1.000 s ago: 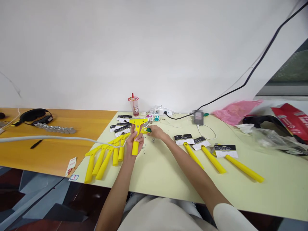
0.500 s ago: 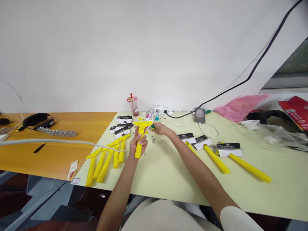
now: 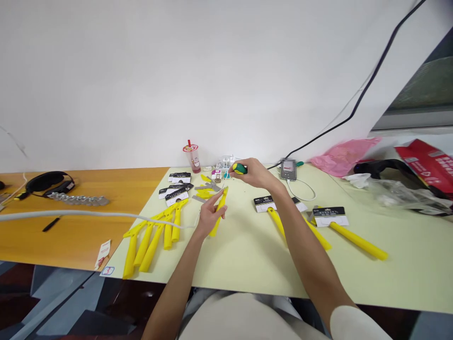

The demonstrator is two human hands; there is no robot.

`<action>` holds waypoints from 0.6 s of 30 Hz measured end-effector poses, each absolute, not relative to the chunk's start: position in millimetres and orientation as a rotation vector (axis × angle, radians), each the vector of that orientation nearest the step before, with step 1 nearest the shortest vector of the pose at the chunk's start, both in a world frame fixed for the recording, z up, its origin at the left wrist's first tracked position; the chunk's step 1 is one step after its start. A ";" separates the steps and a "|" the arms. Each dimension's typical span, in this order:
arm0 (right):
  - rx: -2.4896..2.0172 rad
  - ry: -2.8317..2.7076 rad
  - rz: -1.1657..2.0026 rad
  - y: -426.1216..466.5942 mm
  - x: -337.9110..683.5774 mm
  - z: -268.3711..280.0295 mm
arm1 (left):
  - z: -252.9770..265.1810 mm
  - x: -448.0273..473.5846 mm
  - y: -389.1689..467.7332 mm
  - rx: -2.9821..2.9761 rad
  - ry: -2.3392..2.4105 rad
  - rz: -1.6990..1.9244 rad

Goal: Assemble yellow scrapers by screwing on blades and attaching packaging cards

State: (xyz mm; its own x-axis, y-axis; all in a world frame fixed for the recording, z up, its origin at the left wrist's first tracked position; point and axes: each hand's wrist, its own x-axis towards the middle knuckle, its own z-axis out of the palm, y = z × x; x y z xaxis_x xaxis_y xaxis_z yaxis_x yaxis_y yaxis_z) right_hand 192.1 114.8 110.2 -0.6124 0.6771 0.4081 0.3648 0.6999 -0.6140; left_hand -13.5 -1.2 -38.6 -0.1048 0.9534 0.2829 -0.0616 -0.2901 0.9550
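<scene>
My left hand (image 3: pixel 208 218) is closed around a yellow scraper (image 3: pixel 222 200), whose head is turned edge-on to me. Above it, my right hand (image 3: pixel 256 174) grips a screwdriver (image 3: pixel 239 168) by its green and yellow handle. The thin shaft slants down toward the scraper's head; whether its tip touches cannot be made out. Just behind the left hand lie loose grey blades and yellow pieces (image 3: pixel 205 192). Several yellow scraper handles (image 3: pixel 152 245) rest in an overlapping row to the left.
Black-and-white cards (image 3: pixel 177 194) lie behind the row. Carded yellow scrapers (image 3: pixel 359 241) are at right. A cup with a straw (image 3: pixel 193 158), a power strip (image 3: pixel 226 162) and a small grey device (image 3: pixel 288 169) stand near the wall. A white cable (image 3: pixel 106 213) crosses at left.
My left hand has turned the scraper from broad face to edge-on. My right hand has risen with the screwdriver, from beside the scraper's head to above it.
</scene>
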 end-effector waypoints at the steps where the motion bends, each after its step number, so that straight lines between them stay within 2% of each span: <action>1: -0.787 -2.298 0.657 111.8 191.4 111.7 | -41.2 -10.8 -2.2 1.476 1.121 1.488; 5: -0.805 -2.446 0.685 109.9 186.4 108.6 | -47.0 -2.7 -8.0 2.077 1.274 1.356; 8: -0.796 -2.573 0.665 112.5 184.1 103.5 | -51.3 1.4 -10.3 2.303 1.418 1.230; 14: -0.844 -2.822 0.620 112.3 177.7 94.9 | -56.0 5.1 -9.0 2.439 1.799 0.842; 18: -0.871 -2.881 0.672 115.3 168.1 83.8 | -54.3 3.2 -8.1 2.382 1.901 0.725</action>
